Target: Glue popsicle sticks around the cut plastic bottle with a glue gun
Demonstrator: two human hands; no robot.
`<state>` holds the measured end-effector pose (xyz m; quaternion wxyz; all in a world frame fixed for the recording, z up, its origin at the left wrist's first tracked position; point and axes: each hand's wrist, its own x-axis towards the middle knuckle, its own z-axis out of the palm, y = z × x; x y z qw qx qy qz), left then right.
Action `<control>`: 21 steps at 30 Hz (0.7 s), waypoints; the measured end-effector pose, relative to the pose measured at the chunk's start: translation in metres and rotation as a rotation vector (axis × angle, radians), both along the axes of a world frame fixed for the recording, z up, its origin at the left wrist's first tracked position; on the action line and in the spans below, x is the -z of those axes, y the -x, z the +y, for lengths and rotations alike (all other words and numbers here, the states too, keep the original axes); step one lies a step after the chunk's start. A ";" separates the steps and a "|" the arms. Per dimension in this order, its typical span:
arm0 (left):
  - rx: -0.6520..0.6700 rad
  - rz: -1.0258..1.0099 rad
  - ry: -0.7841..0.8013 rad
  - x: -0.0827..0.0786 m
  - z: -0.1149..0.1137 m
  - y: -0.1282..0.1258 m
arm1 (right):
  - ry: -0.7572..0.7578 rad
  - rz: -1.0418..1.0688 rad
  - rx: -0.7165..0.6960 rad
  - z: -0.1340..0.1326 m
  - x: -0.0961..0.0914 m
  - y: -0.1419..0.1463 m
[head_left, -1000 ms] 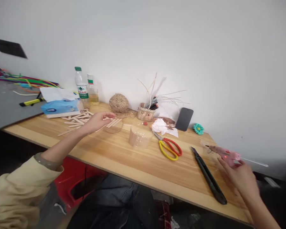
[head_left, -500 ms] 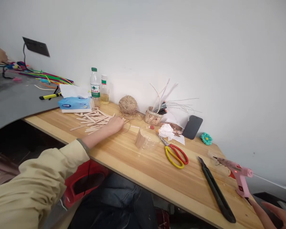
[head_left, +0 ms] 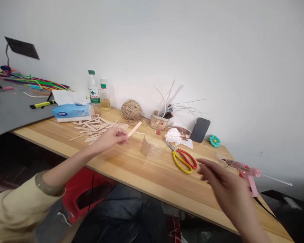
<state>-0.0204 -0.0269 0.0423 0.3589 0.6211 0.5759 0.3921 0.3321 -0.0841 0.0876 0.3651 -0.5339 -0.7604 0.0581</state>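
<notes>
My left hand pinches one wooden craft stick and holds it just above the wooden table, to the right of a heap of loose craft sticks. A clear plastic cup with sticks lining its side lies a little to the right of the stick. My right hand hovers over the right part of the table with its fingers stretched out, slightly blurred and holding nothing. It is between the red and yellow scissors and the pink glue gun.
At the back stand a tissue pack, two bottles, a ball of twine, a small basket with stems, crumpled paper, a black phone and a teal flower. Coloured pipe cleaners lie on the grey surface at left.
My left hand lifted a craft stick off the heap and moved right. My right hand rose from the lower right edge to over the table, now hiding the utility knife.
</notes>
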 end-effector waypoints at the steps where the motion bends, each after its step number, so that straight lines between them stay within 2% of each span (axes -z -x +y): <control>1: 0.052 -0.085 0.030 0.000 -0.011 -0.010 | 0.055 0.048 -0.069 0.005 -0.001 0.016; 5: 0.182 -0.171 0.051 0.001 -0.038 -0.049 | 0.187 0.209 -0.276 0.031 -0.001 0.065; 7: 0.224 -0.146 0.029 0.001 -0.039 -0.062 | 0.235 0.268 -0.335 0.042 -0.002 0.077; 10: 0.286 -0.091 -0.016 0.003 -0.030 -0.068 | 0.267 0.251 -0.416 0.052 -0.007 0.081; 13: 0.337 0.006 -0.200 0.004 -0.017 -0.064 | 0.128 0.148 -0.424 0.052 -0.013 0.073; 16: 0.260 0.119 -0.480 -0.001 -0.008 -0.056 | -0.013 0.012 -0.375 0.047 -0.014 0.063; 18: 0.210 0.194 -0.613 -0.008 -0.003 -0.051 | -0.013 -0.084 -0.391 0.043 -0.010 0.062; 21: 0.273 0.327 -0.693 -0.019 0.003 -0.046 | -0.004 -0.174 -0.440 0.041 0.002 0.067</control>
